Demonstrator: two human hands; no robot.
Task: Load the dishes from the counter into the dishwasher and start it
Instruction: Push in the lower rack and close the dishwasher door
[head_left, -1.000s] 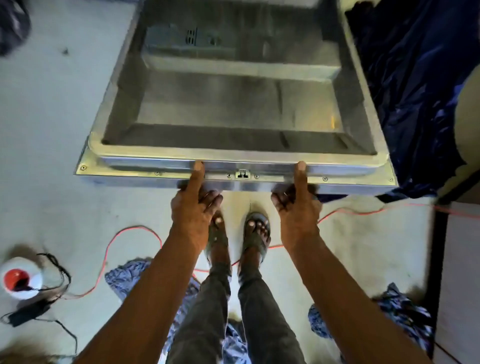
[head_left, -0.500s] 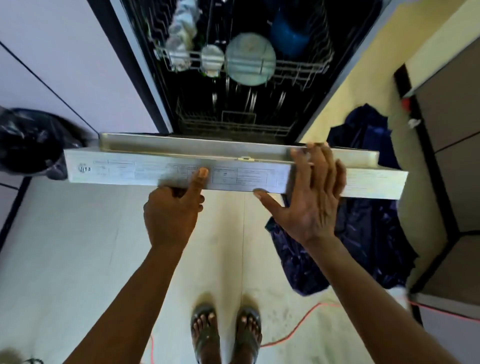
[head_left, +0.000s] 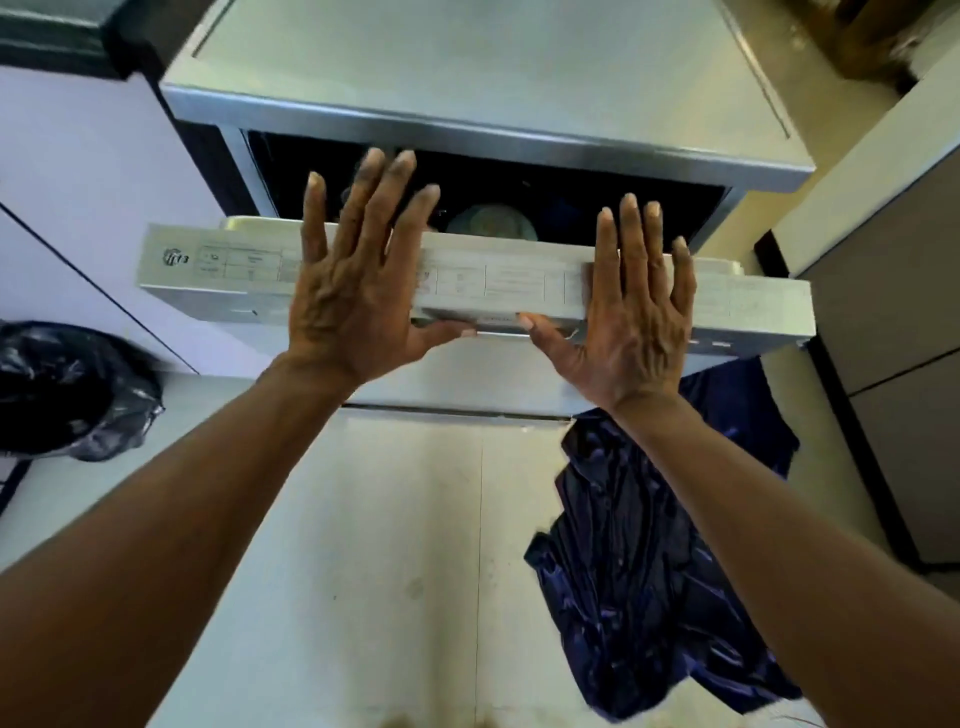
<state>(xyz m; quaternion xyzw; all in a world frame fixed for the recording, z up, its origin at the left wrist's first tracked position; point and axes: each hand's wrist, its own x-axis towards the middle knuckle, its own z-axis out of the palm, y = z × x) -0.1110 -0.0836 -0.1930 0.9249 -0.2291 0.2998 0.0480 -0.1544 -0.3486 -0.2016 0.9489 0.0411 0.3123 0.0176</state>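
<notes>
Dishwasher door (head_left: 208, 270) is pressed by left hand (head_left: 358, 291) and right hand (head_left: 639, 317), both flat, nothing gripped. An even closing push is presumably intended.

Dishwasher door (head_left: 493, 283): raised from lying flat open to nearly upright, leaving a dark slit beneath the dishwasher top (head_left: 467, 78). Left hand (head_left: 353, 291), right hand (head_left: 634, 317): edge grip replaced by flat palms with fingers spread against the door's upper edge.

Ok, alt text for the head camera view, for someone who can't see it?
The left hand and right hand press flat on the dishwasher door, nearly closed; a plate shows in the gap. Blue cloth lies on the floor at right.
</notes>
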